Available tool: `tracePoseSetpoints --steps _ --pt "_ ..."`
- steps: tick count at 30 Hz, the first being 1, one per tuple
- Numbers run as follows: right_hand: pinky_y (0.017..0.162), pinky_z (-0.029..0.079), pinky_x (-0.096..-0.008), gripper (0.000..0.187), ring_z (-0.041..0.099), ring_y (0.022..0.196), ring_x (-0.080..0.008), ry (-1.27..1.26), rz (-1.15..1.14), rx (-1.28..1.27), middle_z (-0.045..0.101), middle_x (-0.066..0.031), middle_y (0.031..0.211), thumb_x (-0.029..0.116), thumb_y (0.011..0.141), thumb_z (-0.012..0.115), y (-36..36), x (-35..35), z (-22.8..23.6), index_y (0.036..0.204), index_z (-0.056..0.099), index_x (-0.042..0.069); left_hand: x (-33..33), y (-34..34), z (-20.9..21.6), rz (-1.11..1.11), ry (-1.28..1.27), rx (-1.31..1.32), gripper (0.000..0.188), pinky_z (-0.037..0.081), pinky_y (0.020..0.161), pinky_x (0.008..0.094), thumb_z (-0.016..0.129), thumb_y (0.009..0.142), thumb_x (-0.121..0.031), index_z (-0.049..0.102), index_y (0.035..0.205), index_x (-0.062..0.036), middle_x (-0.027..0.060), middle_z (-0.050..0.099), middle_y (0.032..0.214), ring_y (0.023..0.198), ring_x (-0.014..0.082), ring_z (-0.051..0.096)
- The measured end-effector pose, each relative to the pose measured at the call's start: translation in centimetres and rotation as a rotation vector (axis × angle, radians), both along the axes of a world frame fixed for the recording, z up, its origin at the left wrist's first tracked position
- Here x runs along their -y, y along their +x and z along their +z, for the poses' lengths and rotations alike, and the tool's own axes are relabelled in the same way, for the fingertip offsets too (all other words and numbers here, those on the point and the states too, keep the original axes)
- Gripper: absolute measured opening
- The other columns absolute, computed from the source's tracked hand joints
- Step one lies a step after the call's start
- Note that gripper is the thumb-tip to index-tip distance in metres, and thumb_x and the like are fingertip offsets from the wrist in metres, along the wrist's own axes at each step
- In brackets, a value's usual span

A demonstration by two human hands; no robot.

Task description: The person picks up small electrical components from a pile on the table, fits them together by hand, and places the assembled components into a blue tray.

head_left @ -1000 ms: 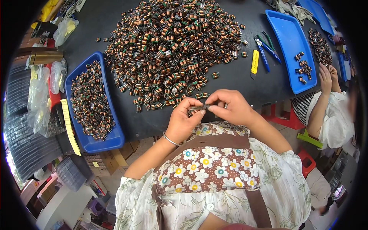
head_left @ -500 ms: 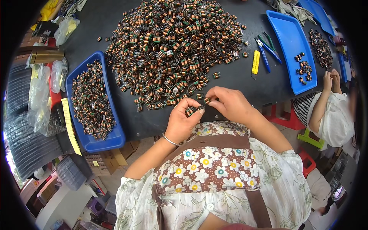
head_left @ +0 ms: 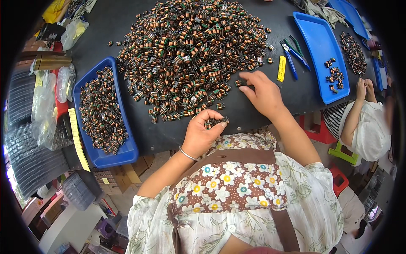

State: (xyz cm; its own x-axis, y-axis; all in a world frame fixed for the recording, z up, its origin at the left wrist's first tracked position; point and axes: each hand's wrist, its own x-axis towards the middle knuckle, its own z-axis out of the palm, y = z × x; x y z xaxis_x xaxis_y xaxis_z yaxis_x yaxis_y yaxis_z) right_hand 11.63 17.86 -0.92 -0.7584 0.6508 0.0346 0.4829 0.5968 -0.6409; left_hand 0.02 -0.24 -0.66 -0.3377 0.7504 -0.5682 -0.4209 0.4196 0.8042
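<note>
Copper-wound coils [head_left: 215, 122] were clasped in the left hand's [head_left: 203, 132] grip on the big pile's [head_left: 192, 55] near side, a lone coil [head_left: 238, 83] lay on the worktop [head_left: 144, 131] off the pile's near-right edge, the right hand [head_left: 266, 94] held its grip parted beside it

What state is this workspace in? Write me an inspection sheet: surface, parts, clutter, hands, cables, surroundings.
Surface: dark tabletop, with a large pile of copper-wound components heaped on it.
Parts: blue bin at left, well filled; lighter blue tray at right, some components at its near end.
Clutter: yellow knife and blue-handled pliers lie between pile and tray.
Left hand: holds a small cluster of components.
Right hand: open, fingertips by a loose component; contact unclear.
Cables: nothing seen.
Surroundings: plastic bags at left; a co-worker at right.
</note>
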Motion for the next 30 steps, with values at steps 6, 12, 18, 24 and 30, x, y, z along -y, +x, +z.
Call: tracePoseSetpoints --steps 6,12,18,24,30 --pt "0.063 0.047 -0.0329 0.009 0.059 0.074 -0.0255 -0.111 0.189 -0.032 0.058 -0.0084 0.083 0.008 0.077 0.064 0.6 1.2 0.2 0.085 0.060 0.005 0.5 -0.2 0.2 -0.008 -0.002 -0.018 0.013 0.042 0.071 0.0218 0.066 0.075 -0.004 0.058 0.085 -0.0020 0.0009 0.059 0.083 0.077 0.0075 0.051" --pt "0.061 0.048 -0.0329 0.013 0.060 0.071 -0.0260 -0.141 0.196 -0.003 0.059 -0.0079 0.086 0.008 0.076 0.065 1.1 1.2 0.4 0.088 0.060 0.005 0.7 -0.7 -0.3 -0.025 0.153 0.538 0.012 0.043 0.047 0.0197 0.055 0.083 0.000 0.052 0.093 -0.0048 0.0145 0.062 0.090 0.064 0.0121 0.058" --pt "0.062 0.047 -0.0334 0.021 0.059 0.072 -0.0238 0.015 0.187 0.044 0.057 -0.0067 0.082 0.009 0.073 0.067 0.9 1.9 0.6 0.093 0.059 0.007 1.2 -1.3 0.9 -0.074 0.219 0.797 0.006 0.049 0.050 0.0239 0.049 0.086 -0.005 0.053 0.090 -0.0032 0.0182 0.062 0.093 0.072 0.0216 0.062" --pt "0.057 0.045 -0.0291 0.020 0.055 0.063 -0.0183 -0.226 0.242 -0.010 0.056 -0.0062 0.076 0.008 0.072 0.069 0.2 3.1 0.4 0.089 0.059 0.006 2.3 -1.6 -0.5 0.045 0.082 0.781 0.013 0.033 0.041 0.0202 0.051 0.089 -0.015 0.055 0.088 -0.0027 0.0087 0.057 0.080 0.060 0.0140 0.053" --pt "0.058 0.047 -0.0297 0.014 0.059 0.063 -0.0195 -0.603 0.323 -0.055 0.062 -0.0088 0.075 0.011 0.075 0.067 -0.9 5.2 2.0 0.086 0.062 0.004 1.8 -1.2 0.8 0.063 -0.005 0.417 0.021 0.038 0.042 0.0176 0.057 0.086 -0.007 0.050 0.105 -0.0012 0.0062 0.059 0.079 0.056 0.0072 0.052"
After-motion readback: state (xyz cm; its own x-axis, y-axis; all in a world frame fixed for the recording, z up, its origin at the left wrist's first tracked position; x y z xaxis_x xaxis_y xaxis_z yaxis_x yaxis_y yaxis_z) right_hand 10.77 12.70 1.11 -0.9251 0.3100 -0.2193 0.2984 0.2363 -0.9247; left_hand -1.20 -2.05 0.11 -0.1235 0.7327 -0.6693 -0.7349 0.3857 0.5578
